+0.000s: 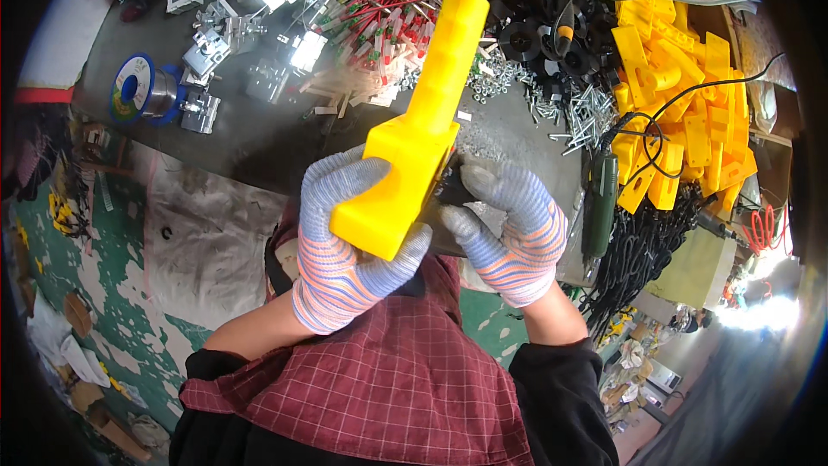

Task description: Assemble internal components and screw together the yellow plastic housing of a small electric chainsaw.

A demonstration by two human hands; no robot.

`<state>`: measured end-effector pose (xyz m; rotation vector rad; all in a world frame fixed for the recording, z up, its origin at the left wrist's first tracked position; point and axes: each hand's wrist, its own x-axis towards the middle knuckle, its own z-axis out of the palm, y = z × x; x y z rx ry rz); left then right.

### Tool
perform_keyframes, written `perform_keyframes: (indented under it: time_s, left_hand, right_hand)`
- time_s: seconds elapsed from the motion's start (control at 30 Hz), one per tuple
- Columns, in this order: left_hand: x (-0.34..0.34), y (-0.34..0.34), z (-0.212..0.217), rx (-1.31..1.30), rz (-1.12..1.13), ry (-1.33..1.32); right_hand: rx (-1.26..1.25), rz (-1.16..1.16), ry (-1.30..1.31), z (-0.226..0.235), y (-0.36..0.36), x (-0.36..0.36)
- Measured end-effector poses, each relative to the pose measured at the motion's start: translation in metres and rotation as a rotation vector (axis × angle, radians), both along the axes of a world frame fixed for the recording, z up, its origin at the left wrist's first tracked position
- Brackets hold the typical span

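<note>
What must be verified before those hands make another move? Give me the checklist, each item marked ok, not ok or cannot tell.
1. Gloves on both hands: ok, striped ones are worn.
2. Left hand has hold of the yellow casing: ok, fingers and thumb wrap its wide end.
3. Right hand grips a part: cannot tell; its fingertips are close to the casing's dark side.
4. Inside of the casing properly fitted: cannot tell, that side is mostly turned from view.
5. Green tool out of the hands: ok, it is off to the right.
6. Screws neatly sorted: not ok, they lie in a loose heap.
</note>
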<state>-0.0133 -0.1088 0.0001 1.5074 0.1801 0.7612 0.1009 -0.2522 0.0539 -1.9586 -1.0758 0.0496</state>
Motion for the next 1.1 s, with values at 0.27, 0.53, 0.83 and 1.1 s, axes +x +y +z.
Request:
perform_keyframes:
  time_s: [0.27, 0.53, 0.83, 1.1]
  left_hand:
    - [0.002, 0.004, -0.011, -0.122, -0.033, 0.02]
    - [-0.018, 0.024, -0.009, -0.621, 0.014, 0.152]
    - [-0.015, 0.03, -0.027, -0.398, 0.038, 0.212]
    - [-0.018, 0.036, -0.031, -0.404, 0.056, 0.232]
  right_hand:
    - [-0.049, 0.094, -0.128, -0.001, 0.019, 0.016]
    - [-0.009, -0.015, -0.187, 0.042, 0.056, 0.073]
    - [-0.469, -0.336, -0.09, 0.071, 0.123, 0.219]
    - [-0.428, -0.314, -0.212, 0.046, 0.121, 0.233]
